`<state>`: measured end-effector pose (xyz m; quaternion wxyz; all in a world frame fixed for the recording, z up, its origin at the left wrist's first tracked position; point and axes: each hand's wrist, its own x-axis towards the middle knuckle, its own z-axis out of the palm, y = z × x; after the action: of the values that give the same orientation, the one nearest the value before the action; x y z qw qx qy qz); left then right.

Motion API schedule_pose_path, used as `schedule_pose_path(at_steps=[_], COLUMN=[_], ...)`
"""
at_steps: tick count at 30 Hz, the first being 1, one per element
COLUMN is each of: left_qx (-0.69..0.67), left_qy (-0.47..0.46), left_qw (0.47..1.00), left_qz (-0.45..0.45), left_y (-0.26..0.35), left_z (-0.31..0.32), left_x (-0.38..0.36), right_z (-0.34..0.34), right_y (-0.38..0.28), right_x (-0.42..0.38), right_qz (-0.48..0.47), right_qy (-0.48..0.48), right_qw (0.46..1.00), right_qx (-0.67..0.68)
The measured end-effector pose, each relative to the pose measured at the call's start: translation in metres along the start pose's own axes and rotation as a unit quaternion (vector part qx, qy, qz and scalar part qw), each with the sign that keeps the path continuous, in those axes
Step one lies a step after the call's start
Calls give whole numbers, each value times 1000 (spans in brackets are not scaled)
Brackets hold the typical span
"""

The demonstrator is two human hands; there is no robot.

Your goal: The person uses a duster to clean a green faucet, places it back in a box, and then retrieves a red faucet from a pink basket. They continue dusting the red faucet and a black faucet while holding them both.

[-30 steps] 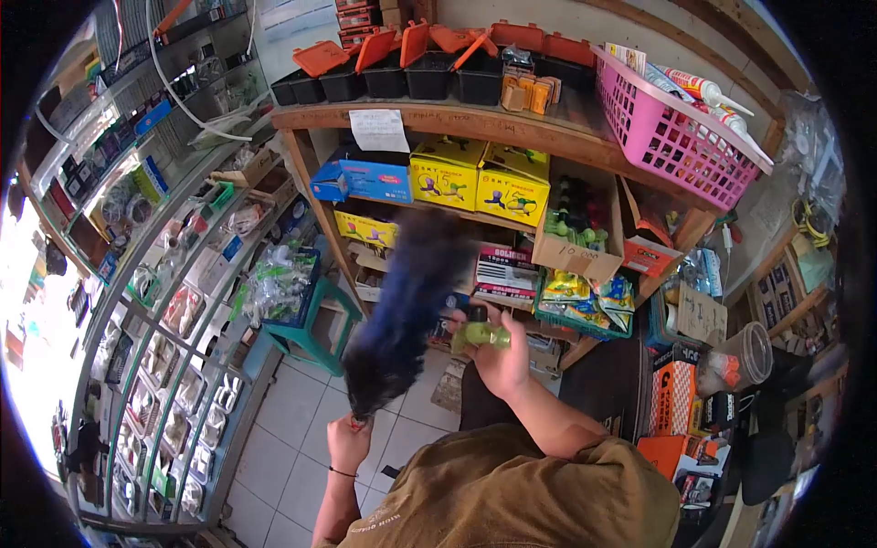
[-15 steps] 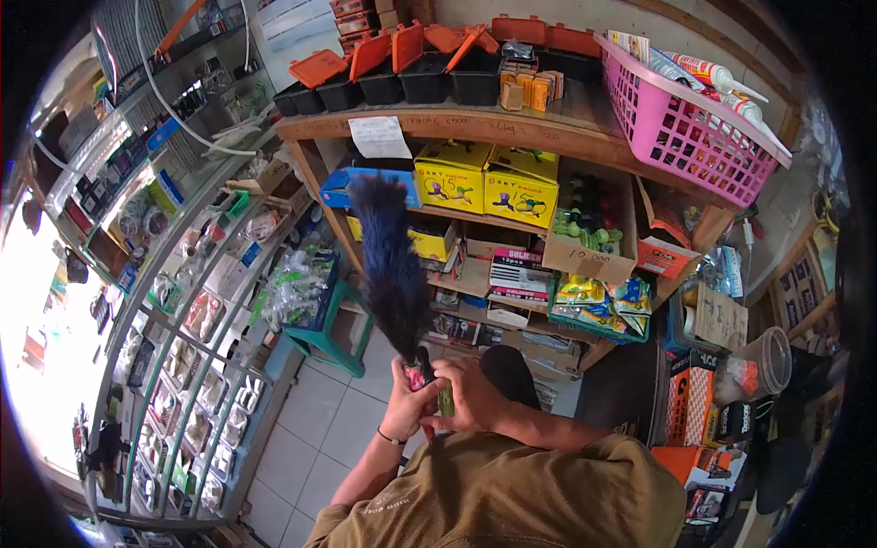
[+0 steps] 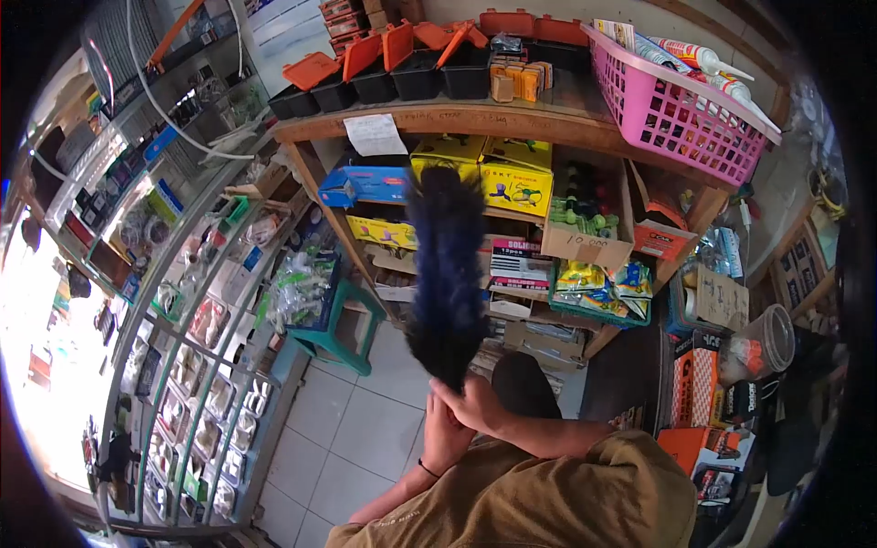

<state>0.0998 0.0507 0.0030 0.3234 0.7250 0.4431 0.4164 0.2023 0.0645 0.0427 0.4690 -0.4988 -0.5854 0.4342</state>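
The left hand [image 3: 445, 429] is closed around the base of the duster [image 3: 447, 265], whose plume points to twelve o'clock before the shelves [image 3: 475, 119]. At its two o'clock, touching, the right hand [image 3: 477, 402] grips the same base.

A fluffy dark feather duster [image 3: 446, 274], matt wooden shelf [image 3: 512, 119], glossy pink plastic basket [image 3: 676, 100], smooth pale floor tiles [image 3: 365, 429]
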Motion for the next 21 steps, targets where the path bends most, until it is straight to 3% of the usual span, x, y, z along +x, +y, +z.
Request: schedule_pose_path(at_steps=[5, 6, 7, 8, 10, 11, 12, 13, 15, 17, 18, 20, 21], left_qx=[-148, -297, -427, -566, -713, -715, -742, -767, -776, -792, -758, -833, -692], left_qy=[-109, -177, -236, -196, -61, -61, -72, -84, -117, -130, -43, -151, -69], left_qw=[982, 915, 790, 741, 644, 646, 599, 550, 537, 522, 589, 503, 703], left_qz=[-36, -210, -370, -303, -269, -262, -291, -320, -309, -288, -277, -172, -149], left_y=[-27, -26, -25, -47, -31, -34, -40, -47, -58, -43, -67, -117, -126], left_z=[-2, -14, -20, -11, -5, -6, -7, -6, -6, -11, 5, 13, 12], left_x=[-38, -40, -43, -54, -52, -53, -54, -56, -60, -57, -61, -59, -56], right_z=[8, 9, 13, 17, 25, 26, 30, 35, 45, 47, 47, 41, 30], right_y=[20, 26, 36, 43, 30, 20, 20, 23, 29, 2, -8, -25, -49], right_x=[-31, -36, -41, -47, -47, -50, -49, -50, -46, -48, -50, -54, -56], right_qz=[100, 139, 122, 124, 93, 154, 148, 82, -73, -122, -165, -105, -62], right_qy=[70, 74, 89, 86, 117, 85, 86, 96, 133, 91, 49, -6, -17], right_qw=[989, 981, 982, 981, 986, 984, 985, 992, 988, 986, 982, 993, 997], right_qx=[-89, -114, -117, -122, -73, 27, 25, 19, -40, -61, -79, -46, -54])
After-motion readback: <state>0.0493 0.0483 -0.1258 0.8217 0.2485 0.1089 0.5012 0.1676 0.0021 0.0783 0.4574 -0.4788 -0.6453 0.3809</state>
